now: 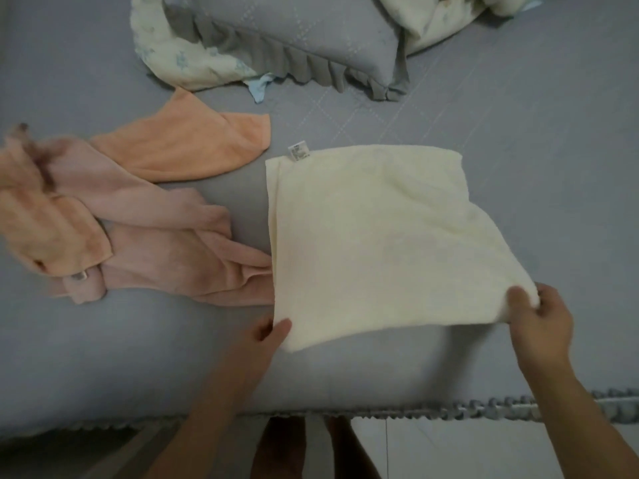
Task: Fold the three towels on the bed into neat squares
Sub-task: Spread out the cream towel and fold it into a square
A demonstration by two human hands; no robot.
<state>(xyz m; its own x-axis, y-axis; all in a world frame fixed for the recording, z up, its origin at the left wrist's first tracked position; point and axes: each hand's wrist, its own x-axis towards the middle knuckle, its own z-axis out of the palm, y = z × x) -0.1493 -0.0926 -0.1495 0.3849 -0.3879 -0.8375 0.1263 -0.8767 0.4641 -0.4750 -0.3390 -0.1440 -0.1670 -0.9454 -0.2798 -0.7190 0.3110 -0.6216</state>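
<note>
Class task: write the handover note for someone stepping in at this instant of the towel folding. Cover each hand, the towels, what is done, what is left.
Left hand grips the cream towel's near left corner; right hand grips its near right corner, lifted off the bed.
Cream towel: spread flat, not yet a neat square.
Pink towel and orange towel: crumpled to the left, overlapping, untouched.
Left: finish cream, then fold the other two.

soft matt cream towel (373, 243), quilted grey bedcover (518, 108)
</note>
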